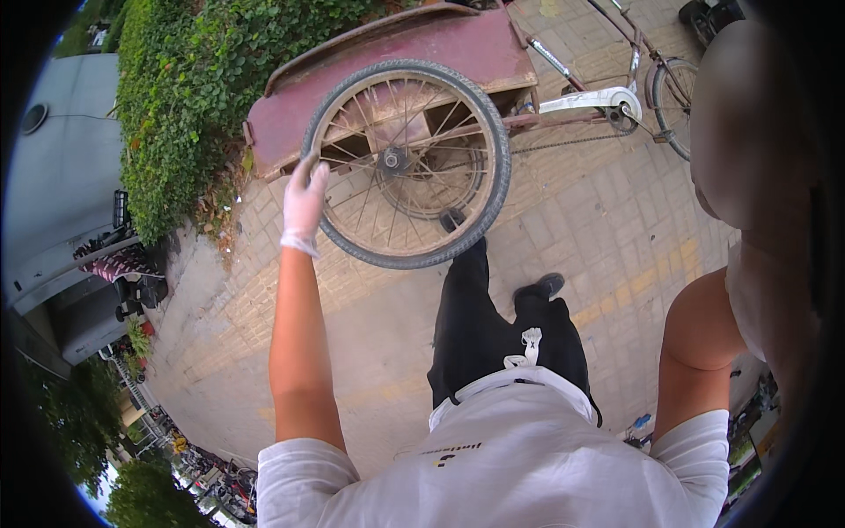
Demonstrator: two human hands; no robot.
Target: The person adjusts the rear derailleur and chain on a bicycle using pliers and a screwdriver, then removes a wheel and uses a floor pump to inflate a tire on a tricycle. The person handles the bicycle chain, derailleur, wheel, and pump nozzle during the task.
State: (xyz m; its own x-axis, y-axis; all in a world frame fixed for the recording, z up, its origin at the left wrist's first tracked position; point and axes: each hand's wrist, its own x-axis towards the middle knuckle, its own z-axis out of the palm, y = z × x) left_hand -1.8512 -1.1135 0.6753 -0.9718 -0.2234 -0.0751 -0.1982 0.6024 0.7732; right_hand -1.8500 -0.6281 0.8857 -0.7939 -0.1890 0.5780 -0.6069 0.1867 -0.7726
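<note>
My left hand point(306, 189), in a thin pale glove, grips the tyre at the left side of a loose spoked wheel point(393, 158). The wheel is held up flat-on to me, in front of a maroon tricycle cart point(290, 123), with another wheel partly showing behind it. My right arm point(695, 326) is bent up at the right; whatever shows of its hand is lost in a large blurred shape, so its fingers cannot be made out.
The tricycle's front wheel point(673, 106) and white chain guard point(581, 103) extend right. A hedge point(185, 106) lines the back left, beside a grey vehicle point(62, 176) and parked scooters point(132, 273). My feet stand on brick paving point(616, 264).
</note>
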